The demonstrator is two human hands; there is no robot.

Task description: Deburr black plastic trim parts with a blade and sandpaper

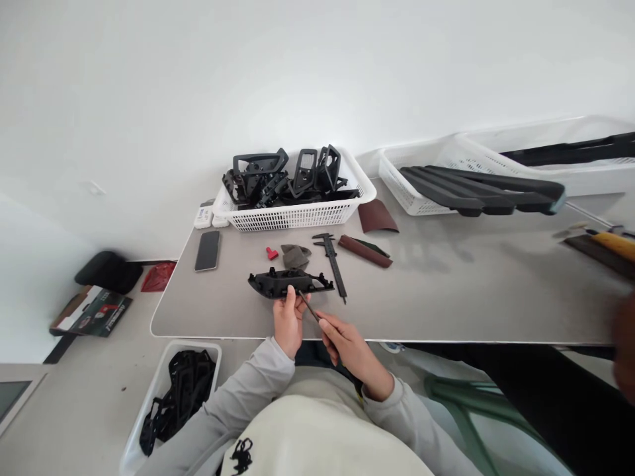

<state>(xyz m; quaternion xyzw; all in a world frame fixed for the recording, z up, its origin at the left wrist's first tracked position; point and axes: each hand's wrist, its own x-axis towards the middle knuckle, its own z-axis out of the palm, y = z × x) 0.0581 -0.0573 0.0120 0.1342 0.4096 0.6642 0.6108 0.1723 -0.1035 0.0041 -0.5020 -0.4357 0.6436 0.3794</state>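
Note:
My left hand (288, 324) is closed on a black plastic trim part (278, 283), long and open-framed with small clips, held up near the table's front edge. In my right hand (350, 347) is a slim dark rod-shaped file (309, 307). Its tip meets the trim part's lower edge beside my left fingers; the exact contact is too small to tell. Just beyond the part lie crumpled grey-brown abrasive pieces (296, 256) and a small red clip-like piece (272, 253). To its right rests a dark caliper (331, 261).
A white basket (297, 217) of black frames stands at the back. Brown sandpaper (378, 217), a rolled sheet (366, 251) and a phone (207, 251) lie on the table (223, 311). Another basket (404, 188) holds long black parts. A floor bin (163, 367) stands left; a person's blurred hand (625, 344) shows right.

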